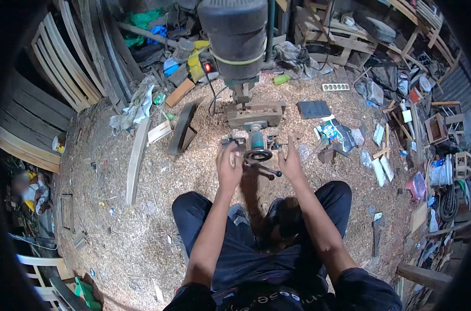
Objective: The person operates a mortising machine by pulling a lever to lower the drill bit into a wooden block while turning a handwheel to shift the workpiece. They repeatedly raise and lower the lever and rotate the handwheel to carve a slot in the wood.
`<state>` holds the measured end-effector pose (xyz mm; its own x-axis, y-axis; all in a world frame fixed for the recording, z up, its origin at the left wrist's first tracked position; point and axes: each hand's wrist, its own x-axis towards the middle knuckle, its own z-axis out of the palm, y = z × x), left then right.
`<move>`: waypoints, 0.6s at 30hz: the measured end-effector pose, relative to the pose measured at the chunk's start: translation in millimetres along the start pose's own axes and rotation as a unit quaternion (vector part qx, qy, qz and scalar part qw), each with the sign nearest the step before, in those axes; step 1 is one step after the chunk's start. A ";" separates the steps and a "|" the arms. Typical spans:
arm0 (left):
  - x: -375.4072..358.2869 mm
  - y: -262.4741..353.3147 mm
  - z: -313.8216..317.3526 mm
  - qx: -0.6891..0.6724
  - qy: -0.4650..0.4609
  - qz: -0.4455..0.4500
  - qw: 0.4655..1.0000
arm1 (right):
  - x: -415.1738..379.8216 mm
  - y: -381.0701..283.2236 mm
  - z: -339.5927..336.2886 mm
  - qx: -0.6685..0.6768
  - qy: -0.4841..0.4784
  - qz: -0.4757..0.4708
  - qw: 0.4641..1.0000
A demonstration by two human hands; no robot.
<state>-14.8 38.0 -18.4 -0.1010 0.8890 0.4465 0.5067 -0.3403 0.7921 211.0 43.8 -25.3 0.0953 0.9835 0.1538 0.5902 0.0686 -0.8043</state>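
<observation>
Between both hands' fingers (234,151), handwheel (258,154)

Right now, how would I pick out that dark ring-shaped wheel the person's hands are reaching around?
Start at the tall drill-press machine standing in the sawdust ahead of the seated person. Just below its wooden block and teal part, between the left hand and right hand, sits the black handwheel. It is the only round, dark ring there, with a black crank handle jutting toward the person.
</observation>
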 end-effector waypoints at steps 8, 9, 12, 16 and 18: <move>164.6 161.0 -54.9 -0.030 0.195 0.181 0.964 | 100.7 -185.3 -80.9 0.079 0.216 -0.262 0.937; 185.6 177.3 -60.6 -0.034 0.213 0.204 0.955 | 118.0 -209.3 -93.1 0.107 0.217 -0.263 0.934; 248.3 211.5 -66.7 -0.052 0.247 0.271 0.929 | 184.9 -266.7 -121.3 0.241 0.209 -0.265 0.910; 299.8 218.4 -57.2 -0.023 0.226 0.253 0.940 | 275.9 -307.2 -145.1 0.131 0.288 -0.277 0.907; 316.2 213.7 -51.6 -0.014 0.216 0.230 0.949 | 314.2 -319.4 -156.7 0.077 0.239 -0.214 0.944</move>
<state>17.4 230.6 313.6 -0.2199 0.4380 0.8717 0.5595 -0.6754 0.4805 178.0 304.6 369.9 0.2481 0.6748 0.6951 0.5360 0.5021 -0.6787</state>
